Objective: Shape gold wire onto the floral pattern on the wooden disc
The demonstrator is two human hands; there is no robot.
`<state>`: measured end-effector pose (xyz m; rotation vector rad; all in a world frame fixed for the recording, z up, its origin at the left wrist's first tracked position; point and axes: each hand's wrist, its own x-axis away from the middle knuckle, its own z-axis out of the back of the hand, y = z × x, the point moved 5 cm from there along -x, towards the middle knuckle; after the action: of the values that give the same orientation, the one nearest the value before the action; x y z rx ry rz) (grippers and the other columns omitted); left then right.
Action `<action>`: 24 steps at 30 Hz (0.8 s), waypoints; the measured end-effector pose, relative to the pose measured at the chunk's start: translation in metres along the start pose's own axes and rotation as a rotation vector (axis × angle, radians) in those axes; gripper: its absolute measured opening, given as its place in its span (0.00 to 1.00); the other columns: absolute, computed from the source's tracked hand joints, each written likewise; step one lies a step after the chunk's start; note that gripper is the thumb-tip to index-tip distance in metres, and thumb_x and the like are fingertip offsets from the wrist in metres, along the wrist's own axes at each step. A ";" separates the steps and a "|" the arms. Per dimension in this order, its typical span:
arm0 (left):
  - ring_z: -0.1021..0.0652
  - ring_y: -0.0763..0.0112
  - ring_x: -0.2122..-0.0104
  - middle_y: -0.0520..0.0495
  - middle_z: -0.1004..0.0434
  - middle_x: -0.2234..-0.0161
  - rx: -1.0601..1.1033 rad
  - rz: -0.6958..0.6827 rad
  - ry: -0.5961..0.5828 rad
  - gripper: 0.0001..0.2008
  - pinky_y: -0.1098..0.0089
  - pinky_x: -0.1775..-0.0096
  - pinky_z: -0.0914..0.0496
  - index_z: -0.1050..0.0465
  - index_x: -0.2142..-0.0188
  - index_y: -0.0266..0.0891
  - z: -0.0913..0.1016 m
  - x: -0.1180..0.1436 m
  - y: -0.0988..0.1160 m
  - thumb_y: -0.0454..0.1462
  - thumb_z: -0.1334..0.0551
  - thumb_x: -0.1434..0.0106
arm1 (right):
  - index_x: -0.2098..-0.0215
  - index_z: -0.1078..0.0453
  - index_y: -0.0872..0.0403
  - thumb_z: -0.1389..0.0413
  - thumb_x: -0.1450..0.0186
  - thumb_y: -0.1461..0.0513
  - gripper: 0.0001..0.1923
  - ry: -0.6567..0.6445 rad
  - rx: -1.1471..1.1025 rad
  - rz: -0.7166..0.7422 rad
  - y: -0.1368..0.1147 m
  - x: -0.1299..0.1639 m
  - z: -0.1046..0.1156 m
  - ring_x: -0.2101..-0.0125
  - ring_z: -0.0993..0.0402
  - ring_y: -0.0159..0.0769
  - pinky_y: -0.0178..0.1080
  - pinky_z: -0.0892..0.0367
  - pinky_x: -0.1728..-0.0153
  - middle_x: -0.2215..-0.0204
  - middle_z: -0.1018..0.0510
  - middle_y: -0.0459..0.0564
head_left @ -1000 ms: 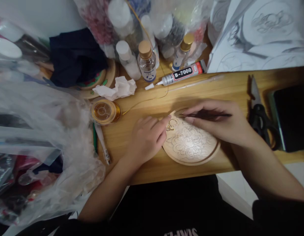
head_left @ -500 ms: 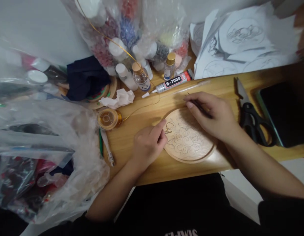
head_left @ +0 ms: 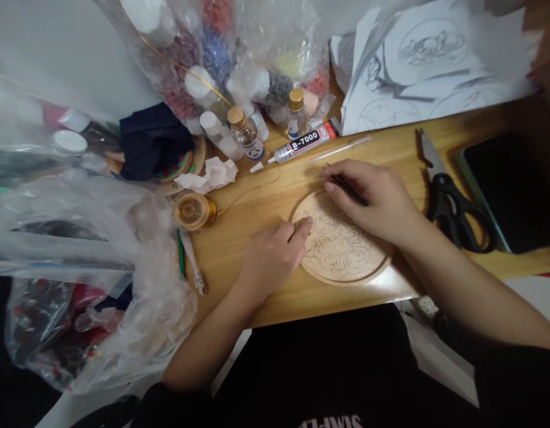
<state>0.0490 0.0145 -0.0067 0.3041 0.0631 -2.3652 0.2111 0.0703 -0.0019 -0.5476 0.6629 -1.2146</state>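
Now | left hand [head_left: 270, 258] on wooden disc [head_left: 341, 249] edge | right hand [head_left: 377, 199] holds thin tool [head_left: 346, 187]

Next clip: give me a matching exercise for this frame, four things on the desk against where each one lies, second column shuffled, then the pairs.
Things
1. scissors
2. spool of gold wire
3. B-7000 glue tube
4. round carved wooden disc

Places
A. under the fingertips of the left hand and the right hand
B. between the right hand and the dark phone
C. beside the crumpled tissue, left of the left hand
D. on the desk beyond the disc, in front of the small bottles

Pairs: 1-B, 2-C, 3-D, 4-A
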 end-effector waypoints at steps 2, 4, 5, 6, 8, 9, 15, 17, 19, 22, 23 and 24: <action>0.31 0.72 0.78 0.52 0.31 0.76 -0.038 -0.018 0.015 0.16 0.70 0.77 0.40 0.26 0.50 0.34 0.001 -0.001 0.003 0.32 0.48 0.32 | 0.57 0.25 0.56 0.48 0.36 0.61 0.13 0.004 0.006 0.007 0.000 0.000 0.000 0.72 0.28 0.32 0.37 0.33 0.67 0.67 0.20 0.49; 0.31 0.72 0.79 0.52 0.32 0.77 -0.052 -0.021 0.038 0.16 0.69 0.77 0.41 0.26 0.50 0.33 0.002 -0.001 0.003 0.32 0.48 0.31 | 0.57 0.25 0.56 0.48 0.36 0.61 0.13 0.004 0.015 0.008 0.000 0.000 0.000 0.73 0.29 0.31 0.36 0.33 0.68 0.68 0.20 0.49; 0.31 0.72 0.79 0.52 0.32 0.77 -0.048 -0.019 0.044 0.16 0.69 0.78 0.41 0.26 0.51 0.34 0.002 -0.001 0.003 0.31 0.48 0.31 | 0.57 0.25 0.57 0.48 0.36 0.61 0.13 0.001 0.019 0.006 0.000 -0.001 0.000 0.73 0.29 0.31 0.36 0.34 0.68 0.69 0.20 0.49; 0.31 0.72 0.79 0.52 0.32 0.77 -0.039 -0.015 0.046 0.16 0.69 0.77 0.40 0.25 0.51 0.34 0.002 -0.001 0.002 0.31 0.49 0.31 | 0.57 0.26 0.57 0.48 0.36 0.61 0.13 -0.003 0.022 0.004 0.001 -0.001 0.000 0.74 0.30 0.31 0.35 0.34 0.69 0.69 0.20 0.49; 0.31 0.73 0.79 0.52 0.32 0.78 -0.011 -0.014 0.047 0.16 0.70 0.77 0.40 0.25 0.51 0.35 0.002 0.000 0.001 0.31 0.49 0.31 | 0.57 0.26 0.56 0.48 0.36 0.60 0.13 -0.005 0.021 0.002 0.001 -0.001 -0.001 0.74 0.29 0.31 0.36 0.34 0.69 0.69 0.20 0.48; 0.31 0.73 0.79 0.52 0.33 0.78 0.005 -0.018 0.050 0.16 0.70 0.77 0.40 0.25 0.51 0.35 0.001 0.000 0.000 0.32 0.49 0.31 | 0.57 0.26 0.55 0.48 0.36 0.60 0.13 -0.002 0.018 0.002 0.001 -0.001 0.000 0.73 0.29 0.31 0.36 0.33 0.68 0.69 0.20 0.48; 0.31 0.74 0.78 0.52 0.33 0.77 0.031 -0.019 0.018 0.16 0.71 0.76 0.41 0.27 0.49 0.37 0.000 0.000 -0.001 0.33 0.50 0.29 | 0.56 0.26 0.54 0.48 0.35 0.61 0.13 -0.007 0.014 0.019 0.000 -0.001 -0.002 0.68 0.25 0.35 0.39 0.30 0.62 0.65 0.19 0.50; 0.31 0.74 0.77 0.52 0.33 0.77 0.036 -0.011 -0.011 0.16 0.72 0.75 0.41 0.27 0.49 0.37 -0.001 0.000 -0.001 0.34 0.50 0.29 | 0.56 0.26 0.55 0.48 0.36 0.62 0.13 -0.006 0.031 0.038 -0.001 -0.001 -0.002 0.66 0.24 0.36 0.39 0.30 0.61 0.64 0.19 0.52; 0.31 0.74 0.77 0.52 0.32 0.76 0.037 -0.014 -0.037 0.16 0.72 0.75 0.40 0.28 0.48 0.37 -0.002 0.001 -0.001 0.34 0.50 0.29 | 0.55 0.26 0.56 0.48 0.36 0.62 0.14 0.001 0.041 0.053 -0.001 0.000 -0.002 0.64 0.24 0.36 0.39 0.30 0.61 0.64 0.19 0.53; 0.30 0.73 0.76 0.51 0.32 0.75 0.036 -0.020 -0.051 0.16 0.71 0.74 0.38 0.29 0.47 0.37 -0.005 0.003 -0.001 0.33 0.49 0.29 | 0.55 0.26 0.56 0.49 0.35 0.62 0.14 0.002 0.033 0.055 -0.001 -0.001 -0.004 0.62 0.23 0.38 0.41 0.30 0.59 0.62 0.19 0.54; 0.30 0.72 0.75 0.51 0.32 0.74 0.041 -0.017 -0.054 0.16 0.71 0.73 0.37 0.29 0.46 0.37 -0.006 0.004 -0.002 0.33 0.49 0.29 | 0.55 0.26 0.56 0.49 0.35 0.62 0.14 -0.003 0.027 0.053 0.000 -0.001 -0.004 0.61 0.23 0.39 0.42 0.30 0.58 0.61 0.19 0.55; 0.29 0.72 0.74 0.50 0.32 0.74 0.047 -0.012 -0.061 0.16 0.71 0.72 0.36 0.30 0.46 0.36 -0.008 0.006 -0.002 0.33 0.49 0.29 | 0.54 0.26 0.57 0.49 0.35 0.61 0.15 -0.007 0.021 0.051 0.000 -0.001 -0.005 0.60 0.23 0.39 0.43 0.30 0.58 0.60 0.19 0.55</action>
<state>0.0453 0.0133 -0.0161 0.2539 -0.0194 -2.3890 0.2072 0.0709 -0.0056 -0.5138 0.6542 -1.1700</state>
